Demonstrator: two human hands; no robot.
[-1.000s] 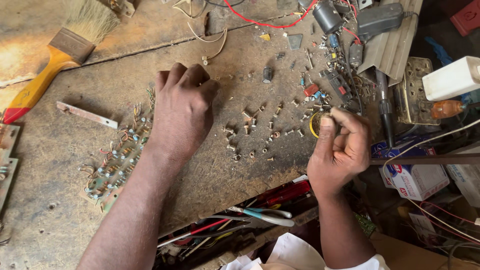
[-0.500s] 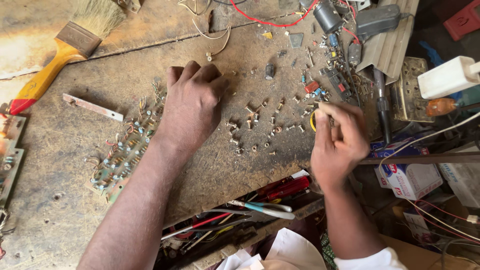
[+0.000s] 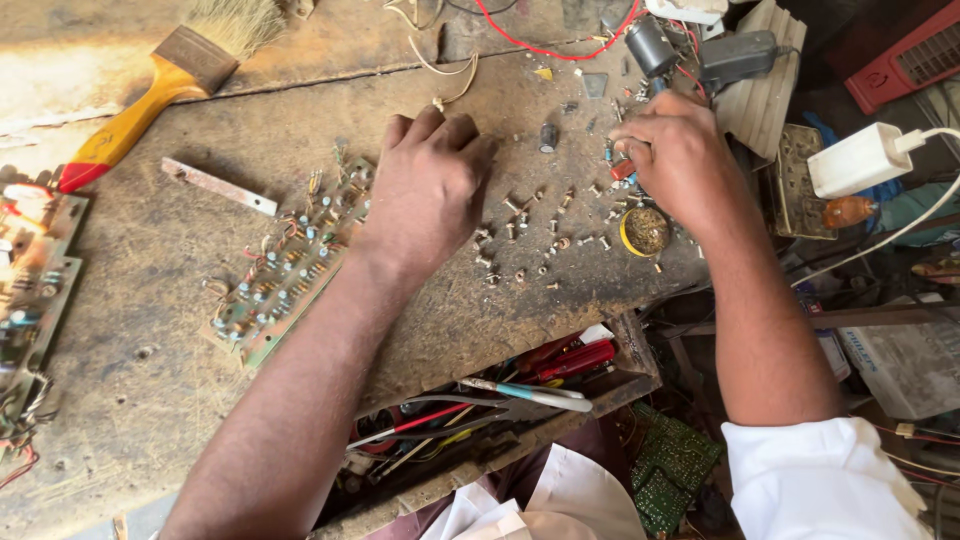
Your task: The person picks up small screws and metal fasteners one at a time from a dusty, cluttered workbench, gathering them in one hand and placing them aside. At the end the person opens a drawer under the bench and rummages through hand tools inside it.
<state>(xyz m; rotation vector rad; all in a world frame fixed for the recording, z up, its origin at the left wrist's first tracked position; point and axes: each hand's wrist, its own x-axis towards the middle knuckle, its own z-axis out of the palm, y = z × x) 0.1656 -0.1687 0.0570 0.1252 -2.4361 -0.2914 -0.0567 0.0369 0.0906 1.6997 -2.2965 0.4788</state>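
Note:
My left hand (image 3: 425, 190) rests knuckles-up on the worn wooden bench (image 3: 150, 300), fingers curled, touching the right end of a green circuit board (image 3: 285, 265) studded with small parts. My right hand (image 3: 675, 155) reaches over the bench's far right, fingertips pinched at a small red part (image 3: 622, 168); whether it grips it is unclear. Between the hands lie several loose screws (image 3: 545, 235). A small round yellow-rimmed tin (image 3: 645, 230) sits just below my right hand.
A yellow-handled brush (image 3: 150, 95) lies at the back left, a metal strip (image 3: 220, 187) beside it. Another circuit board (image 3: 30, 290) is at the left edge. An open drawer (image 3: 500, 400) holds pliers and screwdrivers. A white charger (image 3: 860, 158), red wire (image 3: 555, 45) and clutter fill the right.
My right hand has moved up from beside the yellow tin toward the small parts at the far right. The tin now lies uncovered. My left hand has stayed on the board.

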